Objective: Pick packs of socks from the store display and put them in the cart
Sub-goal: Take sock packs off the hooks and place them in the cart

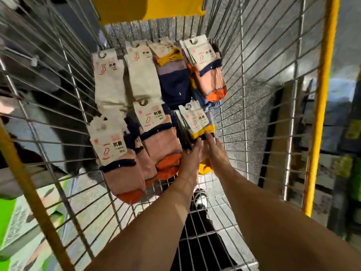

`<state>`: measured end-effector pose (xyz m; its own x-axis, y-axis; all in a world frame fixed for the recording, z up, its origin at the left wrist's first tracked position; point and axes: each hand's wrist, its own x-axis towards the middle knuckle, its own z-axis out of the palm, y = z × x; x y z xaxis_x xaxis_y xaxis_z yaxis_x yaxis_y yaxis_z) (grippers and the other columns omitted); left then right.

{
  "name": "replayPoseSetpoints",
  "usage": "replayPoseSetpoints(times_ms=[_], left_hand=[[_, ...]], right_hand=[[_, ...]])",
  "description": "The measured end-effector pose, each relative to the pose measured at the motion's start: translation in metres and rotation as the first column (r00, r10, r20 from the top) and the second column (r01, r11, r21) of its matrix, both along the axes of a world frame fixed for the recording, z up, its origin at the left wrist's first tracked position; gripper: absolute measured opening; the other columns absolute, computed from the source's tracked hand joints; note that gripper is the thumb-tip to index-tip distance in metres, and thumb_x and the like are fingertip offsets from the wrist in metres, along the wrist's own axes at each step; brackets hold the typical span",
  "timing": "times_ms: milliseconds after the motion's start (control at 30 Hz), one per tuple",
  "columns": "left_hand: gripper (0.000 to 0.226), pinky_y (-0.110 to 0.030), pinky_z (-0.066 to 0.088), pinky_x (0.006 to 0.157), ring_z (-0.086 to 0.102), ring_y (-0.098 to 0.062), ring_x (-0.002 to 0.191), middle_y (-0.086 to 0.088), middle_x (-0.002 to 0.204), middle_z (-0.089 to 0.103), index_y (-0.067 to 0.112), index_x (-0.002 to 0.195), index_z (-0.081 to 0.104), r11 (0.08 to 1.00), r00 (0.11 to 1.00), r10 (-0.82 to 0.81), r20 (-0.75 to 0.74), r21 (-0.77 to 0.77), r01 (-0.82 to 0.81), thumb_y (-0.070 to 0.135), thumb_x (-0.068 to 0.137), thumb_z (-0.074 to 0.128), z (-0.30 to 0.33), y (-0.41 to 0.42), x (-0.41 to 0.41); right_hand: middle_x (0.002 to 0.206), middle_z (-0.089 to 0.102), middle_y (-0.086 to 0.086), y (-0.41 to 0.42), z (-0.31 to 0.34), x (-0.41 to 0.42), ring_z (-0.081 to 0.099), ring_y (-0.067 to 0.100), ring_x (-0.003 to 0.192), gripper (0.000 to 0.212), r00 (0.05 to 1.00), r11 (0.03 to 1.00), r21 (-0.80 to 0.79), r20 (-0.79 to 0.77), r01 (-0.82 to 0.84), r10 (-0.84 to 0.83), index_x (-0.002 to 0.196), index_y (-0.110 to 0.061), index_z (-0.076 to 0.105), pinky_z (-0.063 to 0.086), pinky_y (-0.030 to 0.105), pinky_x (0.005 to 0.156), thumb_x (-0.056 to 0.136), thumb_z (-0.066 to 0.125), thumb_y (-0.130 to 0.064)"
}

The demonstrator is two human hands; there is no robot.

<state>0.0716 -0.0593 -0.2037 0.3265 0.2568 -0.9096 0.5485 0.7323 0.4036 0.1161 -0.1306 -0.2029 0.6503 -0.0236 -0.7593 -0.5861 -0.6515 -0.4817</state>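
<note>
Several sock packs with white header cards lie spread on the wire cart's mesh floor: white pairs, a navy pair and pink-and-orange pairs. At the right sits a stack of yellow-and-navy sock packs. My left hand and my right hand hold it from both sides, fingertips on its yellow cuff. Its yellow toe shows between my wrists. My thumbs are hidden.
The cart has yellow frame bars and a yellow panel at its far end. A shoe and dark trouser leg show through the mesh below. Green-and-white boxes stand outside at the left, blurred shelves at the right.
</note>
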Motion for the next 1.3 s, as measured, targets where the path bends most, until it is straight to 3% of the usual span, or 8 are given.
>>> replayPoseSetpoints(times_ms=[233,367,500,667,800,933,1133,1300], left_hand=[[0.034,-0.02,0.053,0.081,0.071,-0.008,0.099,0.001,0.113,0.074,0.016,0.123,0.068,0.997,0.999,0.014,0.038,-0.078,-0.011,0.03,0.092,0.072,-0.002,-0.002,0.004],[0.037,-0.025,0.058,0.08,0.073,-0.016,0.098,-0.005,0.115,0.075,0.013,0.122,0.065,1.0,1.0,0.006,0.025,-0.028,-0.005,0.024,0.088,0.077,0.017,-0.015,0.005],[0.052,-0.038,0.058,0.09,0.072,-0.022,0.092,-0.001,0.098,0.075,0.016,0.111,0.064,0.991,0.99,-0.126,-0.061,-0.052,0.123,0.044,0.072,0.084,0.046,-0.019,0.005],[0.07,-0.042,0.052,0.1,0.066,-0.027,0.108,-0.003,0.113,0.07,0.015,0.116,0.061,0.97,0.968,-0.239,-0.076,0.029,0.242,0.062,0.068,0.079,0.084,-0.014,-0.004],[0.093,-0.047,0.048,0.103,0.061,-0.03,0.12,0.005,0.122,0.064,0.021,0.127,0.058,0.963,0.961,-0.265,-0.077,0.031,0.268,0.074,0.053,0.076,0.111,-0.007,-0.012],[0.078,-0.048,0.056,0.096,0.072,-0.022,0.1,0.004,0.108,0.075,0.026,0.117,0.064,0.972,0.971,-0.222,0.09,0.101,0.213,0.06,0.05,0.085,0.138,0.004,-0.018],[0.073,-0.051,0.054,0.098,0.072,-0.024,0.107,-0.001,0.117,0.074,0.028,0.118,0.071,0.957,0.941,-0.219,0.258,0.246,0.155,0.063,0.056,0.09,0.176,0.053,-0.014],[0.05,-0.061,0.05,0.098,0.072,-0.033,0.103,-0.002,0.106,0.078,0.027,0.104,0.076,0.978,0.962,-0.119,0.247,0.197,0.071,0.051,0.062,0.088,0.219,0.106,-0.014]], right_hand=[[0.1,0.074,0.008,-0.001,0.004,0.009,0.07,0.027,0.096,0.093,0.975,0.991,-0.005,-0.174,0.137,-0.136,0.104,-0.019,0.073,0.055,0.047,0.094,0.069,0.039,-0.097],[0.112,0.07,0.01,-0.004,0.028,0.004,0.068,0.028,0.096,0.077,0.918,0.923,0.141,-0.233,0.358,-0.321,0.121,-0.015,0.065,0.055,0.046,0.09,0.08,0.053,-0.079],[0.123,0.065,0.01,-0.013,0.054,-0.007,0.065,0.029,0.106,0.078,0.89,0.879,0.183,-0.216,0.441,-0.402,0.136,-0.014,0.055,0.052,0.045,0.096,0.086,0.052,-0.074],[0.149,0.053,-0.001,-0.052,0.009,-0.016,0.044,0.022,0.142,0.123,0.895,0.897,0.037,-0.089,0.441,-0.437,0.136,-0.034,0.058,0.033,0.056,0.117,0.041,0.039,-0.11],[0.14,0.058,0.003,-0.023,0.099,-0.022,0.058,0.028,0.125,0.108,0.871,0.869,0.094,-0.131,0.486,-0.473,0.136,-0.028,0.057,0.049,0.056,0.103,0.054,0.058,-0.098],[0.107,0.063,0.001,-0.004,0.164,-0.024,0.063,0.015,0.088,0.041,0.916,0.895,0.202,-0.044,0.399,-0.398,0.122,-0.027,0.051,0.054,0.018,0.054,0.096,0.052,-0.059],[0.119,0.07,0.003,0.032,0.202,-0.015,0.07,0.02,0.105,0.068,0.966,0.884,0.429,0.081,0.188,-0.245,0.125,-0.025,0.058,0.055,0.05,0.097,0.076,0.061,-0.073],[0.099,0.068,0.0,0.045,0.186,0.014,0.065,0.011,0.089,0.048,0.945,0.842,0.475,0.064,0.255,-0.322,0.103,-0.02,0.066,0.048,0.027,0.07,0.105,0.032,-0.053]])
